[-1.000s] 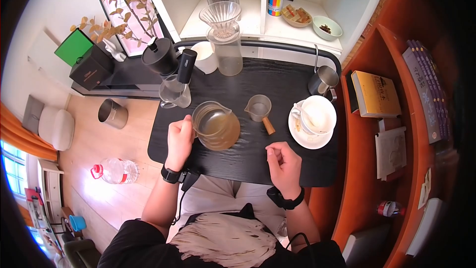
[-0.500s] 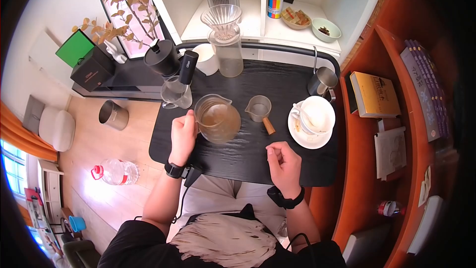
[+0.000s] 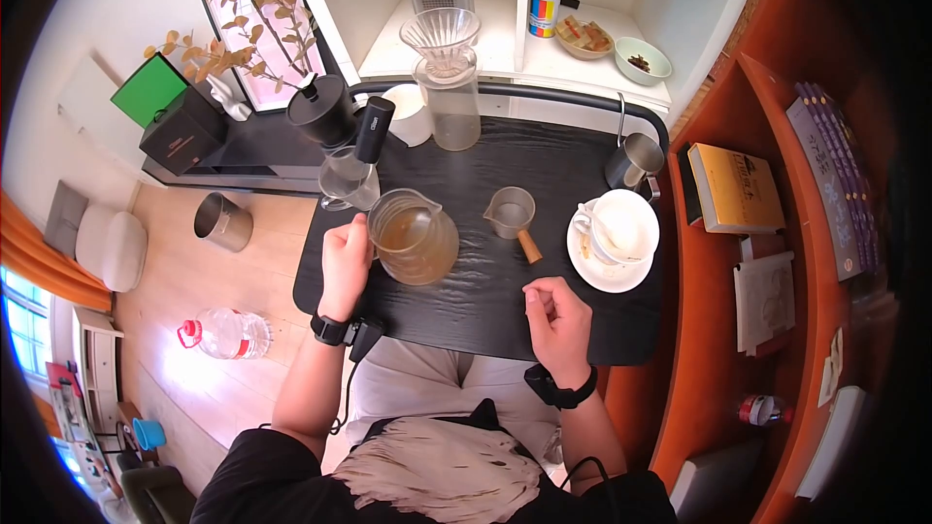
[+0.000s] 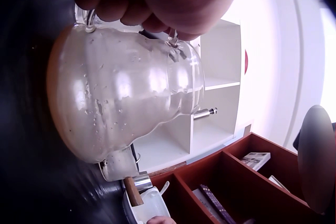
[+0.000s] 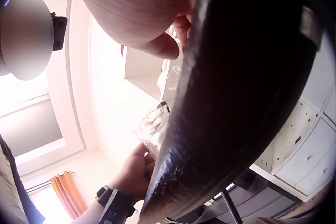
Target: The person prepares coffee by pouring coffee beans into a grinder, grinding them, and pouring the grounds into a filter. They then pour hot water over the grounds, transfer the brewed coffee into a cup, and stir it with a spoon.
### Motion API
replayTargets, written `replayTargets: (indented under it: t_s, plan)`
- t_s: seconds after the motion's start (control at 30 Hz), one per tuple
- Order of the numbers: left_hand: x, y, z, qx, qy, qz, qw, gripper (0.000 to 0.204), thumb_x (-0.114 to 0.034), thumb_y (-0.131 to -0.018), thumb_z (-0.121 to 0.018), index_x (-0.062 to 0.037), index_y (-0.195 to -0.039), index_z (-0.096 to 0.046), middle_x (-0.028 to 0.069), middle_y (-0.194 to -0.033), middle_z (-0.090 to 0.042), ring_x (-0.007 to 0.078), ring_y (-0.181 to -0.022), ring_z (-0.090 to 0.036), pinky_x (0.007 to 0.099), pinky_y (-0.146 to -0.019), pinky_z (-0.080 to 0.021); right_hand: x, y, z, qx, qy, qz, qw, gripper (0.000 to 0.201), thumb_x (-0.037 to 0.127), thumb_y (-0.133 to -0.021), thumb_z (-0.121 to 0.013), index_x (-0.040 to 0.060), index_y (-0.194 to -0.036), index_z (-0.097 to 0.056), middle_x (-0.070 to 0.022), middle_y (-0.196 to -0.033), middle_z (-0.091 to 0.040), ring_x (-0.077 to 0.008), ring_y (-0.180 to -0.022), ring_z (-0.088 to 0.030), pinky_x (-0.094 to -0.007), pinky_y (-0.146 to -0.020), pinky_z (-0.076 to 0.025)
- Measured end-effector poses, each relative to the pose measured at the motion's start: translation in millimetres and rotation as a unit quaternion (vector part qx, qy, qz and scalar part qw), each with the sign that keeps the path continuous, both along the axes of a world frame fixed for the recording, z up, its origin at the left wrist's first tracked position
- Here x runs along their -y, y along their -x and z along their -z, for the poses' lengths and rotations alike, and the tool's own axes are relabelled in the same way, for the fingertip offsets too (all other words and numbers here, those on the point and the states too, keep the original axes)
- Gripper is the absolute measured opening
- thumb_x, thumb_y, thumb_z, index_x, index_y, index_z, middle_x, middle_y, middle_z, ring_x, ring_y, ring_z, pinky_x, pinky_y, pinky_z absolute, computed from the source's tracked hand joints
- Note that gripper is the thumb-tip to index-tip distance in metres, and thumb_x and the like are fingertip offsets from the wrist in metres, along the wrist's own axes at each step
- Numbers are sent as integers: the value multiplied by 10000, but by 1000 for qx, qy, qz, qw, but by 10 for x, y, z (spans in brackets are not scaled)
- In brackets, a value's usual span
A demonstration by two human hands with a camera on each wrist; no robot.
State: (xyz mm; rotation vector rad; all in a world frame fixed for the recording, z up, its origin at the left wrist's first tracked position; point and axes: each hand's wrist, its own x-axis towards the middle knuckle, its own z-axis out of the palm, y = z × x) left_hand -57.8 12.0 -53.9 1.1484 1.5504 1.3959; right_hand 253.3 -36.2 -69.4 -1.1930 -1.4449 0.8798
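My left hand [image 3: 347, 262] grips the handle of a rounded glass server [image 3: 419, 250] over the left half of the black table. Cloudy brownish liquid lies in the lower part of the server, and droplets cling to its glass [image 4: 126, 87] in the left wrist view. Close to the table's front edge, my right hand [image 3: 560, 320] rests with loosely curled fingers and holds nothing. Beyond it lies a small glass measuring cup [image 3: 512, 206] with a wooden handle. To its right, a white cup [image 3: 626, 223] with a spoon in it sits on a stained saucer [image 3: 609, 278].
At the back left of the table stand a hand coffee grinder [image 3: 322, 112], a glass cup [image 3: 349, 180], a white canister [image 3: 408, 114] and a glass dripper [image 3: 441, 39] on a tall glass vessel [image 3: 454, 118]. A metal pitcher [image 3: 633, 161] stands at the back right. Bookshelves [image 3: 670, 320] border the right side.
My left hand and the server moved slightly right and away from me, then back left. The liquid's surface shifted inside the server. My right hand stayed in place.
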Motion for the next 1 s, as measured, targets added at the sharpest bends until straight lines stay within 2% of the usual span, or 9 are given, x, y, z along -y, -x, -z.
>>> replayTargets:
  t_s: [0.33, 0.53, 0.73, 1.0]
  plan:
    - [-49, -332, -48, 0, -7, 33, 999, 597, -281, -1136, -528, -68, -583, -454, -68, -551, -427, 41, -521, -325, 295, -494, -256, 1, 5, 8, 2, -2, 5, 1000, 54, 57, -1004, -700, 7, -1002, -680, -37, -756, -665, -61, -602, -577, -231, -550, -444]
    - [67, -196, -60, 5, 13, 24, 1000, 607, -272, -1135, -516, -69, -569, -440, -66, -532, -424, 42, -508, -318, 297, -492, -253, -1, -2, -2, 12, -5, 3, 1000, 61, 66, -1009, -699, 8, -1002, -680, -40, -766, -672, -68, -606, -588, -231, -552, -452]
    - [-49, -36, -10, 2, -8, 7, 1000, 604, -267, -1134, -507, -72, -568, -433, -68, -538, -415, 42, -514, -309, 303, -493, -242, -4, 4, -5, 11, -7, 2, 1000, 55, 60, -1006, -702, 10, -1001, -682, -43, -763, -674, -70, -601, -592, -231, -550, -454]
    - [-117, -279, 6, 13, -15, 27, 999, 588, -265, -1135, -527, -51, -592, -451, -71, -559, -425, 41, -537, -318, 306, -504, -260, -2, 8, -1, 8, -1, 6, 1000, 60, 58, -1005, -704, 4, -1002, -678, -41, -755, -664, -65, -598, -579, -232, -545, -444]
